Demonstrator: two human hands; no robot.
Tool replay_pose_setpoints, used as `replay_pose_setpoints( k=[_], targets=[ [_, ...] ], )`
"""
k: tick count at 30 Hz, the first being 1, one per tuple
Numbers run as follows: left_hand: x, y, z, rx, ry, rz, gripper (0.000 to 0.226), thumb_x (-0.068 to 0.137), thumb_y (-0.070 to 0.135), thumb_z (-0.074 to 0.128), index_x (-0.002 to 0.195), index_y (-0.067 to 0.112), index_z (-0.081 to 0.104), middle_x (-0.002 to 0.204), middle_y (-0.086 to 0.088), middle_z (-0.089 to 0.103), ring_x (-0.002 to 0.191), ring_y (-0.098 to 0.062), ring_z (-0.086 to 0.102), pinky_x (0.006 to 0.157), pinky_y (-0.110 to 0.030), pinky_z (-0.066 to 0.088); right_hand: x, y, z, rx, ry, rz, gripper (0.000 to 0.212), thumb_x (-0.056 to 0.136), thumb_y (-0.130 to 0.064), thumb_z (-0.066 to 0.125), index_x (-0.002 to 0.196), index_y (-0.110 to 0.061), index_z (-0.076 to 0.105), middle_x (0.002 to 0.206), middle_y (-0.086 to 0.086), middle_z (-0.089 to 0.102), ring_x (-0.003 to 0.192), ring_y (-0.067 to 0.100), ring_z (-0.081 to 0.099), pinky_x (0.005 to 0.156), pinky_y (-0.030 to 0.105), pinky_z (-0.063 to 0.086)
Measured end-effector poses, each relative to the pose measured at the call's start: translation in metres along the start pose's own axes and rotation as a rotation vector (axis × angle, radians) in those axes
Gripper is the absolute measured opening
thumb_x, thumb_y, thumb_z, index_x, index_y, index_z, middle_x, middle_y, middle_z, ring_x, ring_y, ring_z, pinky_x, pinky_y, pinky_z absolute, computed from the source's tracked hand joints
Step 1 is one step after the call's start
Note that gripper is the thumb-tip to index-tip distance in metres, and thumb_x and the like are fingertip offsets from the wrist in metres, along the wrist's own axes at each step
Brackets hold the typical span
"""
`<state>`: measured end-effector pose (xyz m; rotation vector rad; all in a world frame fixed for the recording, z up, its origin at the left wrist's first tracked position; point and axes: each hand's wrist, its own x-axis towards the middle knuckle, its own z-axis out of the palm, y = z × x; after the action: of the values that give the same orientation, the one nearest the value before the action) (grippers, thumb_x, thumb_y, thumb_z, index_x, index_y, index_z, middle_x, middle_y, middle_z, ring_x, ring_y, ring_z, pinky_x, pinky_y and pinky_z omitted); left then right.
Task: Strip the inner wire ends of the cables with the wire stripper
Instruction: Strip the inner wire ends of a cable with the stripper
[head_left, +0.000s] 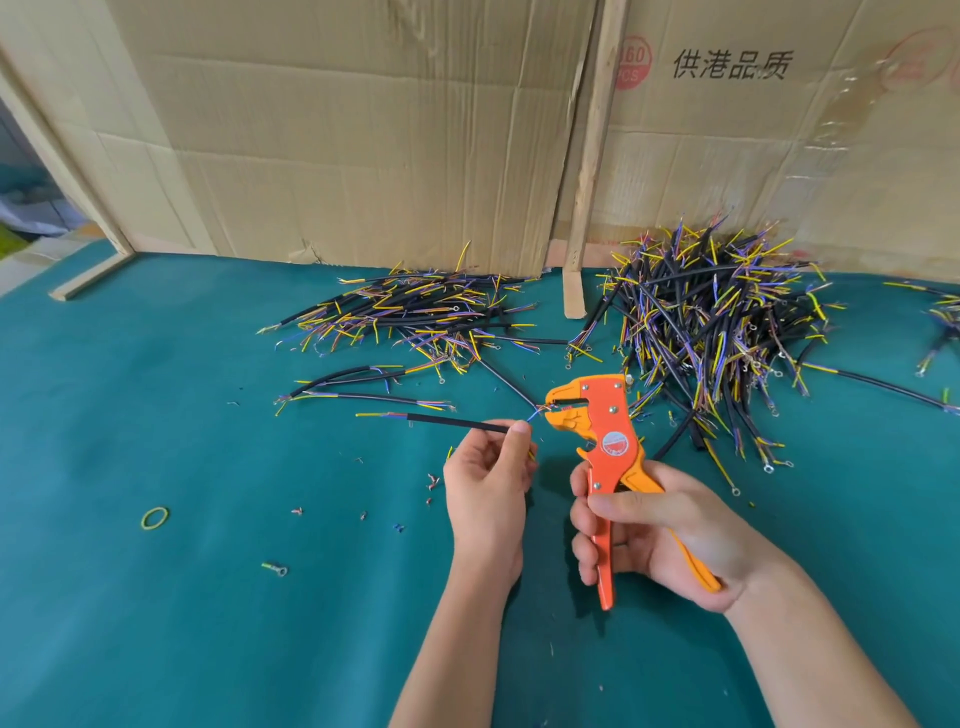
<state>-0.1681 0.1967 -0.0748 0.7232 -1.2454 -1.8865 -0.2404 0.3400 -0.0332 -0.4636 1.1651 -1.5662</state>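
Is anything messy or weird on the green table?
Yes. Tiny snipped wire bits lie scattered on the green mat, and a lone yellow-green rubber band and a stray ring terminal sit far from the cable piles.

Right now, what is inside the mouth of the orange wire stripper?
The thin coloured wire ends of the black cable pinched by the left hand reach into the wire stripper, gripped by the right hand. The tips are hidden inside, so whether any are stripped cannot be seen.
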Motion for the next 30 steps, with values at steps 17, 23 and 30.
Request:
replay_pose_setpoints(
  k=[17,23,30],
  targets=[
    [-0.001,0.002,-0.001,0.040,-0.026,0.005,0.018,0.094,0.011,0.067,0.077,0.015,0.069,0.066,0.001,0.061,0.059,-0.012,0.051,0.054,-0.018,0.042,-0.002,-0.001,-0.007,-0.015,-0.025,-0.014,0.045,0.067,-0.011,0.089,0.104,-0.002,0.064,0.087,0.023,0.053,0.072,0.039,0.057,0.067,0.051,0.054],
    [-0.001,0.002,0.000,0.013,-0.025,0.003,0.020,0.094,0.008,0.066,0.076,0.016,0.070,0.065,0.001,0.060,0.058,-0.011,0.050,0.053,-0.017,0.041,-0.002,0.000,-0.009,-0.013,-0.053,-0.029,0.058,0.060,-0.012,0.096,0.107,-0.001,0.064,0.088,0.023,0.054,0.075,0.040,0.057,0.070,0.053,0.054],
    [-0.001,0.002,0.000,0.037,-0.026,0.010,0.021,0.093,0.009,0.066,0.074,0.017,0.068,0.064,0.000,0.058,0.059,-0.013,0.049,0.054,-0.018,0.040,-0.001,0.001,-0.005,-0.029,-0.002,-0.019,0.035,0.070,-0.010,0.085,0.097,-0.005,0.063,0.079,0.018,0.049,0.065,0.035,0.054,0.062,0.047,0.053]
  ],
)
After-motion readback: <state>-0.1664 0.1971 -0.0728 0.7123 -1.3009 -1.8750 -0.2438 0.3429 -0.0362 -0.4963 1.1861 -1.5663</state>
